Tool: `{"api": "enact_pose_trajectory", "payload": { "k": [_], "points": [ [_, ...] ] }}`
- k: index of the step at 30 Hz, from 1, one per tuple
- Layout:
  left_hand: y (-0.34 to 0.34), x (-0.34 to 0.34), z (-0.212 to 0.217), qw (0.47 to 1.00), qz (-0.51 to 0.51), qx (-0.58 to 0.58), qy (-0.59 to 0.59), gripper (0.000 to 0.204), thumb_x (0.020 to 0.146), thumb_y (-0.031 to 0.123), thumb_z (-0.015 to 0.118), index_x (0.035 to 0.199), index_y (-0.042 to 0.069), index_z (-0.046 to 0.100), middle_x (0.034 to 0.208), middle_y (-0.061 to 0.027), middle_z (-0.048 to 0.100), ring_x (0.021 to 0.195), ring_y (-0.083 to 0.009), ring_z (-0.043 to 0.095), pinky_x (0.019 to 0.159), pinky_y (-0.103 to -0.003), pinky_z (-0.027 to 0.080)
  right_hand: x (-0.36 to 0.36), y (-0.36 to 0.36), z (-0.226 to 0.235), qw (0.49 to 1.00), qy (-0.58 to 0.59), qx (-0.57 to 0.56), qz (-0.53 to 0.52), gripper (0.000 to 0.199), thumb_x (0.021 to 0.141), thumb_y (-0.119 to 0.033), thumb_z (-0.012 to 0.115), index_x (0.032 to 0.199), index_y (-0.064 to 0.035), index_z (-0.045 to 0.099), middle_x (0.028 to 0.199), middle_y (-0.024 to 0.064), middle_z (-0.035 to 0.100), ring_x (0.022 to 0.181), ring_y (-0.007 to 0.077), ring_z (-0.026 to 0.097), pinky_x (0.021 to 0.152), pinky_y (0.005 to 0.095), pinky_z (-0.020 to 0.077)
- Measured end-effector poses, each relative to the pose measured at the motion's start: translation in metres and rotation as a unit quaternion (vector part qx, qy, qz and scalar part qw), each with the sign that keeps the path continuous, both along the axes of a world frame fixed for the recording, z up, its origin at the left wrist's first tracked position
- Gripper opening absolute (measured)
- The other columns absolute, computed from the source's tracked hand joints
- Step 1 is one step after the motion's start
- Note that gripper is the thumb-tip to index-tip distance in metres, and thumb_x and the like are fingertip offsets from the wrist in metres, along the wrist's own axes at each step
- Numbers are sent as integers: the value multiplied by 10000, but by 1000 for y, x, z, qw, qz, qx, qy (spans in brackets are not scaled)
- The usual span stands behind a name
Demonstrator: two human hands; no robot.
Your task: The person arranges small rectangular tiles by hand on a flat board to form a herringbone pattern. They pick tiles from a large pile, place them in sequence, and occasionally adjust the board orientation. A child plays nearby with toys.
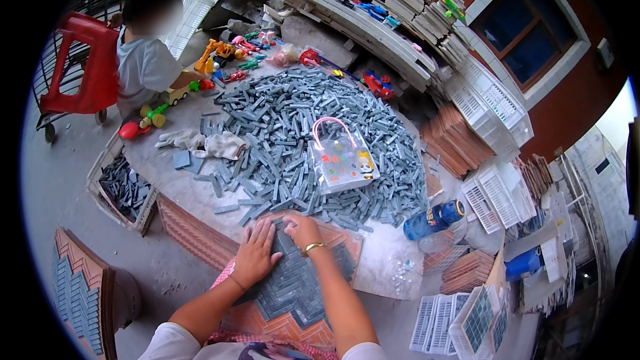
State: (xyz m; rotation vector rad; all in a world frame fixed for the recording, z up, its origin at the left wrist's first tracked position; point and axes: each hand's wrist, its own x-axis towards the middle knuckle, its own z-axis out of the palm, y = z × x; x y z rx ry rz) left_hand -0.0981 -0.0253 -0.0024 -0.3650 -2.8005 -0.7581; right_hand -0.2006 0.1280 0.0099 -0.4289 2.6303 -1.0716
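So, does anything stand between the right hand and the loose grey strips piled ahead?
Nothing visible blocks the right hand from the pile's near grey strips; farther back, a clear, pink-handled bag rests on the pile.

You were in a makeshift tile workshop: a heap of grey tile strips (293, 113) spread just beyond your right hand (300, 230), while white crates (490, 103) and stacked reddish-brown sheets (457, 139) stood to its right. Past them rose a red wall (573, 107) with a window (533, 30), and colourful toys (215, 53) lay beyond your left hand (255, 250).
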Motion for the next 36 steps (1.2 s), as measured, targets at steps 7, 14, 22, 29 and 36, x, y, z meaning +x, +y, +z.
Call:
{"api": "enact_pose_trajectory", "payload": {
  "k": [7, 14, 22, 29, 36],
  "points": [
    [2, 1, 3, 999, 19, -10, -34, 768, 771, 373, 617, 1364, -1, 304, 1442, -159, 268, 1357, -298, 206, 1082, -514, 142, 10, 7, 8, 999, 46, 26, 6, 312, 745, -37, 635, 1050, -43, 566, 817, 100, 665, 756, 213, 648, 672, 310, 504],
    [17, 7, 15, 995, -88, -41, 11, 740, 811, 429, 540, 1377, 24, 287, 1442, -121, 286, 1342, -278, 243, 1080, -505, 142, -1, 68, 20, 972, -32, -173, -154, 252, 798, -9, 576, 1050, 9, 575, 903, 107, 664, 750, 131, 642, 662, 252, 515],
    [23, 7, 7, 995, -83, -63, -1, 730, 816, 456, 515, 1356, 3, 327, 1431, -117, 310, 1326, -263, 282, 1077, -489, 176, -15, 47, 0, 976, 102, -14, -190, 210, 765, -207, 682, 875, -33, 638, 801, 123, 670, 713, 225, 655, 649, 321, 506],
    [26, 4, 11, 995, -81, -58, 1, 714, 821, 438, 523, 1358, 11, 326, 1427, -112, 321, 1326, -262, 285, 1081, -484, 174, -33, 17, -7, 954, 101, 55, -278, 285, 687, -245, 749, 853, -39, 643, 809, 132, 668, 723, 242, 651, 662, 342, 505],
    [27, 8, 9, 997, -63, -46, 3, 701, 808, 408, 558, 1339, 0, 352, 1416, -120, 336, 1326, -263, 285, 1085, -476, 175, -7, 68, 15, 995, 69, 76, -20, 216, 689, -78, 685, 899, -64, 640, 852, 135, 635, 789, 269, 619, 707, 346, 490]
  ]
}}
